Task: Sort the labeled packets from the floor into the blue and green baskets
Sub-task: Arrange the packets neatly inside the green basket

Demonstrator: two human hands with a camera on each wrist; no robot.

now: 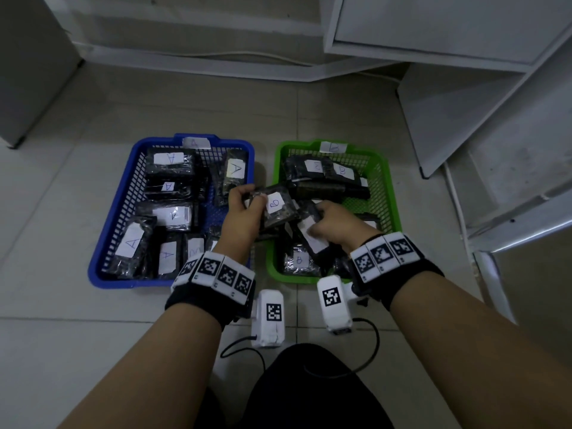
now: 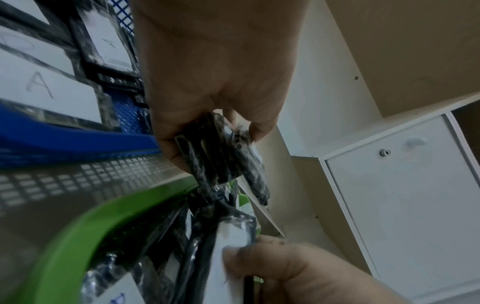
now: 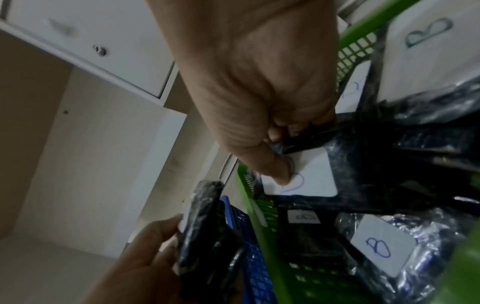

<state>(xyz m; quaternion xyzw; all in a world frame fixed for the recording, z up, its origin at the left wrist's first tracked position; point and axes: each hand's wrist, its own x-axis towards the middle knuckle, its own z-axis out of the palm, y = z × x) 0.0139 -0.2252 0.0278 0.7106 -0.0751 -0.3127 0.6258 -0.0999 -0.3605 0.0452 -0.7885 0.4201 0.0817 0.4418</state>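
Note:
My left hand (image 1: 244,209) grips a stack of black packets (image 1: 277,205) between the two baskets; the top one shows a white B label. The same stack (image 2: 221,156) sits pinched edge-on in the left wrist view. My right hand (image 1: 332,222) pinches another black packet (image 1: 311,235) over the green basket (image 1: 391,193), thumb on its white label (image 3: 306,176). The blue basket (image 1: 123,193) on the left holds several packets labeled A. Several packets labeled B lie in the green basket.
White cabinets (image 1: 433,26) stand behind and to the right of the baskets. A grey unit (image 1: 28,72) stands at the far left. A white cable (image 1: 458,205) runs along the floor at the right. Tiled floor (image 1: 77,335) surrounds the baskets.

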